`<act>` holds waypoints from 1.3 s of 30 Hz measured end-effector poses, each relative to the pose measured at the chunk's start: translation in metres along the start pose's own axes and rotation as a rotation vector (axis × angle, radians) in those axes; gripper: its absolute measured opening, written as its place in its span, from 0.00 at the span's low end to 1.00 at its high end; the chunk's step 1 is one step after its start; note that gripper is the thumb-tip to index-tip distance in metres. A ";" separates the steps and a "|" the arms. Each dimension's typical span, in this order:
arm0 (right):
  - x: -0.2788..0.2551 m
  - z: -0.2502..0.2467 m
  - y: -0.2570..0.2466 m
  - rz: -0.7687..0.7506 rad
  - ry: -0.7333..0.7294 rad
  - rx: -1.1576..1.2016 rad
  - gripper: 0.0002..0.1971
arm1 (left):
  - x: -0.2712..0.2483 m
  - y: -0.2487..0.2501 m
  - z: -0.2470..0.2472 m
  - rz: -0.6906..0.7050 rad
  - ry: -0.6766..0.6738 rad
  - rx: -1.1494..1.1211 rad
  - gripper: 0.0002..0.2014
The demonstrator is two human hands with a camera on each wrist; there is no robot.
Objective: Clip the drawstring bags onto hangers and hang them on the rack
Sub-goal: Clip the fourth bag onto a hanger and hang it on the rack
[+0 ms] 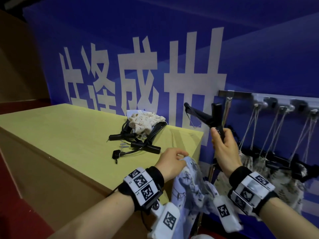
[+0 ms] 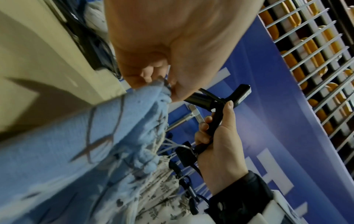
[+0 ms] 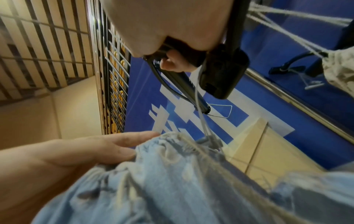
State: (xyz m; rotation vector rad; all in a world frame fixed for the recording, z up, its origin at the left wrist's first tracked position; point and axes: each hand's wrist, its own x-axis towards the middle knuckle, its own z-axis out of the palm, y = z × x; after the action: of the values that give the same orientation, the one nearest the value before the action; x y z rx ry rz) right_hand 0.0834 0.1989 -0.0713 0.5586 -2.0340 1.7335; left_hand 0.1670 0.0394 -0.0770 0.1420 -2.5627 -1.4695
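My left hand pinches the gathered top of a pale blue drawstring bag printed with dark sprigs; the bag hangs off the table's right corner. In the left wrist view the thumb and fingers squeeze the bag's mouth. My right hand grips a black clip hanger upright beside the bag, its arm pointing up and left. The right wrist view shows the hanger's clip below my palm and the bag near it. The rack rail runs right of the hanger.
On the yellow-green table lies a pile of black hangers with a cream printed bag on top. Several bags hang by strings from the rack. A blue banner stands behind.
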 end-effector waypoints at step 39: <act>-0.068 -0.198 -0.015 0.374 0.022 0.242 0.24 | 0.074 -0.001 0.075 0.127 -0.067 0.399 0.32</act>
State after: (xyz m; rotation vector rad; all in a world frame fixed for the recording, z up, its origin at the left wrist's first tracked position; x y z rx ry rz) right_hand 0.1587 0.3948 -0.0677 0.2345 -2.0224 2.2107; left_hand 0.0795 0.0898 -0.1067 -0.0181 -2.8293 -0.9209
